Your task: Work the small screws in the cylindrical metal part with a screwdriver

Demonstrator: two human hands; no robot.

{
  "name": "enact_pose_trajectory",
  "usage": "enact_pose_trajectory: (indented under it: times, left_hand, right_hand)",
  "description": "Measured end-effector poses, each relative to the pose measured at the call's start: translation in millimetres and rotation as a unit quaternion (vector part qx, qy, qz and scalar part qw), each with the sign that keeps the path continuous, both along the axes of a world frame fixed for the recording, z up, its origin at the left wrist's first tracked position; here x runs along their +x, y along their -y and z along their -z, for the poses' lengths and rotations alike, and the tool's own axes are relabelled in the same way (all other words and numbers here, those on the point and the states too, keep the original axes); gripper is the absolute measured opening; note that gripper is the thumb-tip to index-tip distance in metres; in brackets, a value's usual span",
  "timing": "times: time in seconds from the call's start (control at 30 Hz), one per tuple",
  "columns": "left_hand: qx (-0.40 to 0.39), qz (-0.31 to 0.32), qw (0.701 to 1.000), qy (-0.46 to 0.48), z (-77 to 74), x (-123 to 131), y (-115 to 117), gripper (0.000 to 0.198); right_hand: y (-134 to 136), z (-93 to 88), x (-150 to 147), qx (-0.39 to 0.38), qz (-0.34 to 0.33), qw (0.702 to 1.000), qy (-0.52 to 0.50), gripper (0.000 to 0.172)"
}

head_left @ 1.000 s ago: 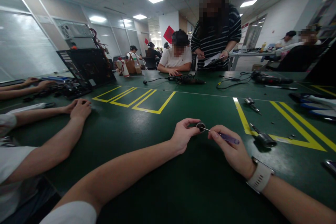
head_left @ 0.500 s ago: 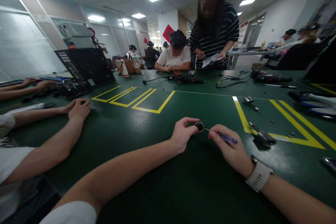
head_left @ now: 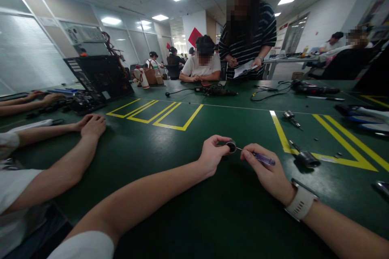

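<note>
My left hand (head_left: 212,154) pinches a small dark round part (head_left: 231,146) just above the green table (head_left: 170,158). My right hand (head_left: 265,172), with a white watch on the wrist, grips a thin screwdriver with a purple handle (head_left: 261,158). The screwdriver's metal tip meets the round part from the right. Both hands are close together at the table's middle.
A dark cylindrical part (head_left: 306,159) and a small tool (head_left: 291,119) lie on the yellow floor-tape lines at the right. Another person's forearms (head_left: 60,158) rest on the table at the left. A black computer case (head_left: 99,77) stands far left. People sit and stand across the table.
My hands have hardly moved; the round part and screwdriver tip stay joined. The standing person in the striped top has shifted slightly.
</note>
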State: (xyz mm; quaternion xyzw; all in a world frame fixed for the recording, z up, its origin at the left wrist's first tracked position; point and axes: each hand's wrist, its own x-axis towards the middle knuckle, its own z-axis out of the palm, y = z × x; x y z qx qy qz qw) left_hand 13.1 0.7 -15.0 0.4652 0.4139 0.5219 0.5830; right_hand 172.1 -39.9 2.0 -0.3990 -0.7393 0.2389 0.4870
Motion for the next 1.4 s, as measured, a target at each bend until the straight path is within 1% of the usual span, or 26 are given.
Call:
enact_pose_trajectory:
  times: [0.13, 0.43, 0.67, 0.87, 1.07, 1.17, 1.27, 1.4]
  left_hand:
    - [-0.002, 0.007, 1.000, 0.006, 0.7, -1.9, -0.4, 0.022]
    - [-0.019, -0.004, 0.999, 0.034, -0.4, -0.1, -1.0, 0.028]
    - [-0.009, 0.003, 1.000, 0.023, -1.4, -1.4, 0.2, 0.026]
    - [0.002, 0.000, 1.000, 0.013, 0.9, -1.6, -0.7, 0.022]
    - [-0.011, 0.000, 1.000, 0.005, -2.8, -1.4, 1.2, 0.022]
    - [-0.011, -0.004, 1.000, -0.002, -3.7, -0.8, 1.5, 0.024]
    - [-0.002, 0.000, 1.000, -0.007, -2.4, 0.3, 0.7, 0.026]
    - [-0.002, -0.021, 1.000, -0.022, -1.7, 2.1, 0.6, 0.027]
  right_hand:
    - [2.4, -2.9, 1.3, 0.022, 0.003, 1.000, -0.001, 0.025]
    - [3.4, -2.7, -1.2, 0.026, -0.003, 1.000, 0.011, 0.025]
    - [2.7, -1.6, -0.7, 0.022, -0.024, 0.999, 0.014, 0.024]
    - [3.2, -3.5, 0.1, 0.012, -0.043, 0.999, 0.008, 0.025]
    - [2.6, -2.1, 2.4, 0.017, -0.011, 0.999, -0.029, 0.026]
    - [2.0, -2.7, 2.1, 0.008, 0.002, 1.000, -0.023, 0.025]
    - [1.5, -3.5, 0.3, -0.004, 0.000, 1.000, -0.006, 0.025]
    - [1.0, -3.2, -0.9, -0.009, -0.002, 1.000, 0.004, 0.026]
